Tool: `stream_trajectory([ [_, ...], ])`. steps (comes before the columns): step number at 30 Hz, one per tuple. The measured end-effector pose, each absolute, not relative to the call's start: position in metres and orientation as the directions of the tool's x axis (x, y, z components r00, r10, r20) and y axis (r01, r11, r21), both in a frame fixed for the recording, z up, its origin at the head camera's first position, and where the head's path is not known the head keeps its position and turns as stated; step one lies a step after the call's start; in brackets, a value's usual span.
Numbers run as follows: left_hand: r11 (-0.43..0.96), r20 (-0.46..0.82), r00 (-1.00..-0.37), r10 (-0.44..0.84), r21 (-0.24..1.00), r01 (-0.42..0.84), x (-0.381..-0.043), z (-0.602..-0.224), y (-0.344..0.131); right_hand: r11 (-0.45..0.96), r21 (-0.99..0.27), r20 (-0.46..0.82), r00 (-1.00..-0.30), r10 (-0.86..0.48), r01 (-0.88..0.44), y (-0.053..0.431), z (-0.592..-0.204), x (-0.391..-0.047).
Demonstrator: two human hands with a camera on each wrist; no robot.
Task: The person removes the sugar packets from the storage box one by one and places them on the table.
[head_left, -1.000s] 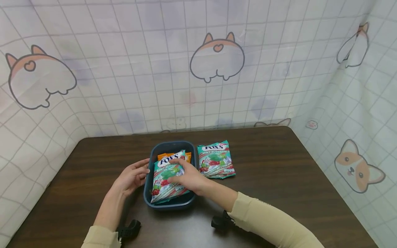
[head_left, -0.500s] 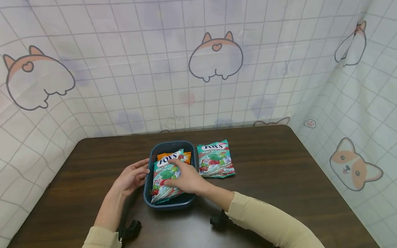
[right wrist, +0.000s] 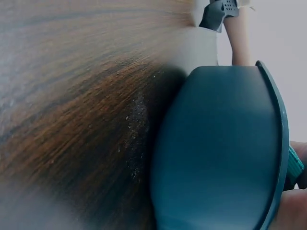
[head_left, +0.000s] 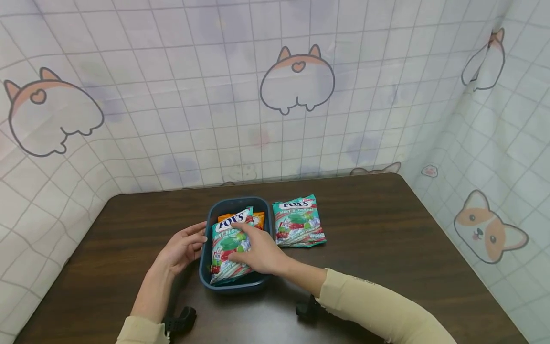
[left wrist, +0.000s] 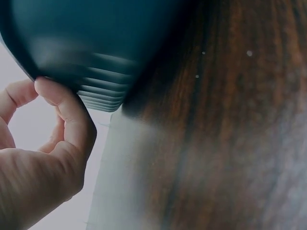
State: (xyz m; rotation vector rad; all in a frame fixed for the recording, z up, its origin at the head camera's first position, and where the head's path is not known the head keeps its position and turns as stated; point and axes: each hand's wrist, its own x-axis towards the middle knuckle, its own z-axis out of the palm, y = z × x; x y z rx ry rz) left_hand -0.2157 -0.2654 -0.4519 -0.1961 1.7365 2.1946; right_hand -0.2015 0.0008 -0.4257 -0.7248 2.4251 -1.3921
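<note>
A dark blue plastic basket [head_left: 234, 288] stands on the table in the head view. My left hand [head_left: 182, 251] holds its left rim, the curled fingertips meeting at the edge in the left wrist view. Inside lies a green Fox's Mint Blossom candy bag [head_left: 224, 243], over an orange bag [head_left: 259, 219] that is mostly covered. My right hand [head_left: 262, 251] reaches across the basket's right rim. Its thumb and forefinger lie spread on the green bag's face; the other fingers are hidden. The right wrist view shows mainly the basket's outer wall [right wrist: 220, 148].
Just right of the basket, a second Fox's candy bag [head_left: 298, 222] lies on the dark wooden table [head_left: 365, 248]. Behind the table hangs a white checked cloth [head_left: 193, 95] with cartoon dogs. Black wrist devices [head_left: 180, 321] sit low at both forearms.
The green bag in the basket has shifted slightly left and towards me, with my right hand's thumb and fingers moving slightly left too. My left hand stays at the rim.
</note>
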Motion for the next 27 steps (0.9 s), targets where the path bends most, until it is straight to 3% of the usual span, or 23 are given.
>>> stream_trajectory([
  [27, -0.201, -0.28, -0.947, 0.158, 0.93, -0.308, -0.215, -0.458, -0.262, 0.366, -0.916, -0.016, -0.895, -0.445, -0.166, 0.062, -0.409, -0.204],
])
